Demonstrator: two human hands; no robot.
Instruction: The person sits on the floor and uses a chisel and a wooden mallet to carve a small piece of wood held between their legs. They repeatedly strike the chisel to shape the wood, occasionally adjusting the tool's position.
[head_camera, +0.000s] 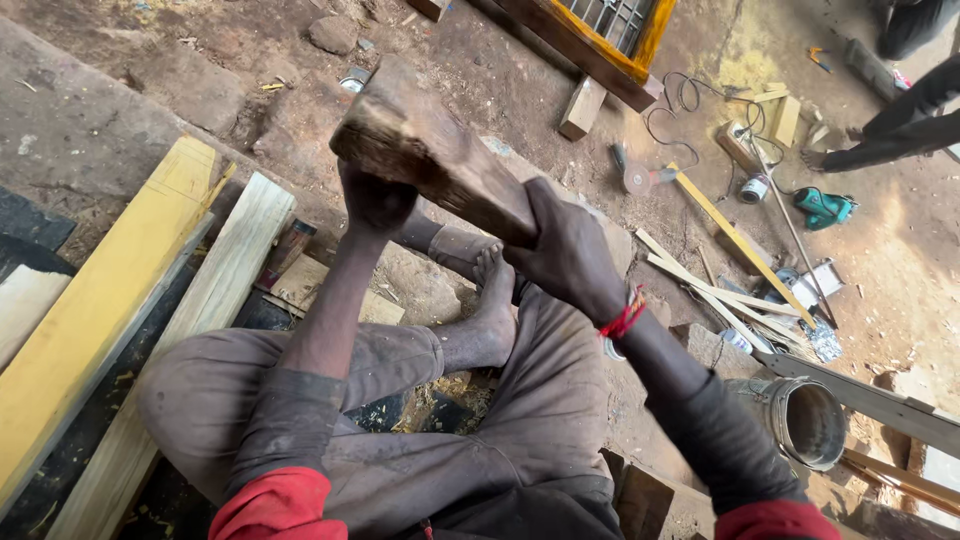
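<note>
- Head view: I sit cross-legged on a dirt floor (120, 110), packed brown earth with stones, wood chips and shavings scattered over it.
- My left hand (377, 200) is closed around the underside of a rough, dark wooden block (430, 150), near its far end.
- My right hand (568, 252) grips the near end of the same block, fingers wrapped over its top edge; a red thread (624, 318) is tied at that wrist.
- The block is held up in the air in front of me, tilted, above my bare foot (490, 310) and grey trousers (520, 430).
- To my left lie two long planks side by side on the ground: a yellow plank (100, 300) and a pale plank (200, 320), both running away from me.
- Just beyond the pale plank sits a small flat piece of board (305, 285).
- To my right stands a metal can (805, 420), open-mouthed, lying on its side near my knee.
- Farther right there is a heap of thin wood strips (720, 285), a long yellow strip among them.
- On the ground past the strips sit a green power drill (822, 207), an angle grinder (635, 175) and a tangle of black cable (690, 100).
- At the top, a yellow-and-brown wooden frame (590, 45) with bars rests on the ground.
- At the top right corner, another person's foot (815, 158) and dark trouser leg show.
</note>
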